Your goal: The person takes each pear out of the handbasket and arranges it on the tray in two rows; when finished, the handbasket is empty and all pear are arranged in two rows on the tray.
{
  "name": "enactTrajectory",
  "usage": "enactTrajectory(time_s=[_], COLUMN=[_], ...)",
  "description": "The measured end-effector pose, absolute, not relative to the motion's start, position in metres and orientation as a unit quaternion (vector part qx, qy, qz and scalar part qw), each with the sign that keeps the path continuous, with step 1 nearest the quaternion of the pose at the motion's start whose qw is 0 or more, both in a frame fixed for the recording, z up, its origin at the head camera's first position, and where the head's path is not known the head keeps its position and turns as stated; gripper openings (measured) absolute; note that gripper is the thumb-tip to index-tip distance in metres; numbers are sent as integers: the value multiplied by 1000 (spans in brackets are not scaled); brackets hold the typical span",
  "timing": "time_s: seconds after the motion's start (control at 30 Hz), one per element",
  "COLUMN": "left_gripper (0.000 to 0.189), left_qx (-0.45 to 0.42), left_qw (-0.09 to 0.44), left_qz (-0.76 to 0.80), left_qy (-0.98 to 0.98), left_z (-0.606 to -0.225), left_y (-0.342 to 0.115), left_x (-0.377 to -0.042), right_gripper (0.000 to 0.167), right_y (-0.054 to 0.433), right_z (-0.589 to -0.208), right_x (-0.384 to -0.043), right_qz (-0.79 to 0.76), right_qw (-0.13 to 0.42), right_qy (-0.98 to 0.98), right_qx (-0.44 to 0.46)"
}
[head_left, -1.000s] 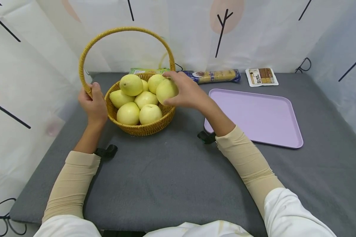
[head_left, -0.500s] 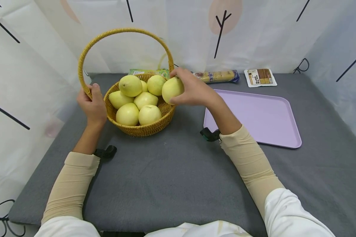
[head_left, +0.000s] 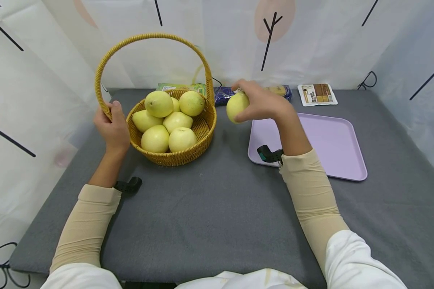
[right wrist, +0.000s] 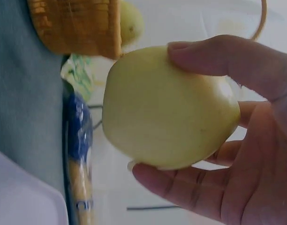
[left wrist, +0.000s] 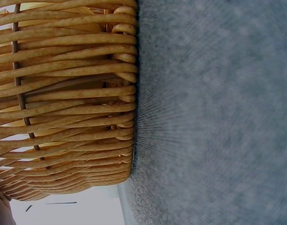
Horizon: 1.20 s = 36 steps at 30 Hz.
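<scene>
The table (head_left: pixel 202 220) is grey, with a top like soft cloth. A woven basket (head_left: pixel 170 158) stands on it. A flat purple tray (head_left: pixel 325 140) lies to the right of the basket. A long blue and yellow packet (head_left: pixel 224 95) lies behind and right of the basket. A small white and brown packet (head_left: pixel 317 94) lies farther right. A green packet (head_left: pixel 182 86) behind the basket seems to lie there too, but it is partly hidden.

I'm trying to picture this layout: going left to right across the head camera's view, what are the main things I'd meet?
Left grip → woven basket's bowl → hand-held yellow-green fruit → lavender tray.
</scene>
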<state>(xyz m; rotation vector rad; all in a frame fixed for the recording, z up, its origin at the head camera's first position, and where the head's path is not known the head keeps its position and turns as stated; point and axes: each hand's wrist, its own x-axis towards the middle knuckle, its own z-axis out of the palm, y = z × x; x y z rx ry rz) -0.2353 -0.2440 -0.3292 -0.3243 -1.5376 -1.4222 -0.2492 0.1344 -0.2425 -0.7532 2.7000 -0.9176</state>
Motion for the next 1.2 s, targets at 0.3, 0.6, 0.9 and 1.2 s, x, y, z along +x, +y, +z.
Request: enactTrajectory(time_s=[0.3, 0.6, 0.9, 1.2], left_gripper=[33, 33, 33, 34], left_qx=[-148, -148, -150, -143], left_qw=[493, 492, 493, 498], left_qz=[-592, -590, -587, -576], left_qy=[-620, -622, -624, -632], left_z=[-327, -327, -328, -324], left_y=[-241, -241, -242, -239], left_x=[-234, -234, -235, -231], right_gripper=[61, 67, 67, 69], right_y=[167, 180, 181, 185], right_z=[-247, -261, -279, -286], right_x=[-261, -274, -288, -291], right_qz=[-278, -251, -223, -254], right_qw=[83, 101, 106, 108], right_qy=[940, 954, 961, 956], right_qx=[-181, -132, -121, -96])
